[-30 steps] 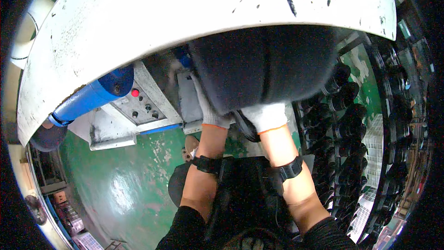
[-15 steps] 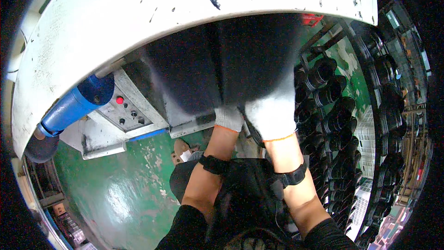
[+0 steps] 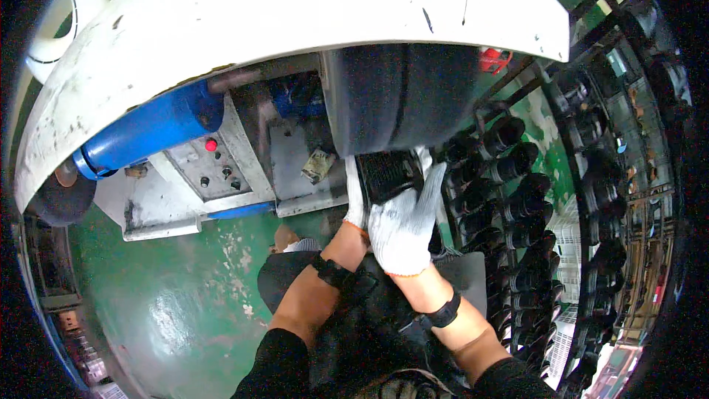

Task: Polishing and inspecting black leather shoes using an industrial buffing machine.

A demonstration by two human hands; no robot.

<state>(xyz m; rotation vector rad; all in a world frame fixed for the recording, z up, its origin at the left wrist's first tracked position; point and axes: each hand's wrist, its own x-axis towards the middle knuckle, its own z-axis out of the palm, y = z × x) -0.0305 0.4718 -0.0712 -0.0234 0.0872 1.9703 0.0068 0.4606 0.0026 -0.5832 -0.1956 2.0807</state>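
Both my hands wear white knit gloves with orange cuffs. Between them is a black piece with a finely ribbed surface (image 3: 385, 174), held just below a broad dark roller (image 3: 402, 96) under the white machine hood (image 3: 325, 7). My left hand (image 3: 356, 192) grips its left side, fingers mostly hidden behind it. My right hand (image 3: 406, 222) is wrapped along its right and near side, fingers pointing up. The piece's far end meets the roller's lower edge in view; I cannot tell if they touch.
Left of the roller are a blue cylinder (image 3: 155, 125) and a panel with a red button (image 3: 211, 145). A crumpled scrap (image 3: 318, 166) lies on the machine's ledge. At the right stands a rack of black, boot-like items (image 3: 517, 162), with white crates (image 3: 565, 251) beside it.
The view has shifted, and the roller appears farther right. My hands, partly hidden by the roller before, now show more fully. The black ribbed piece has come into sight between them.
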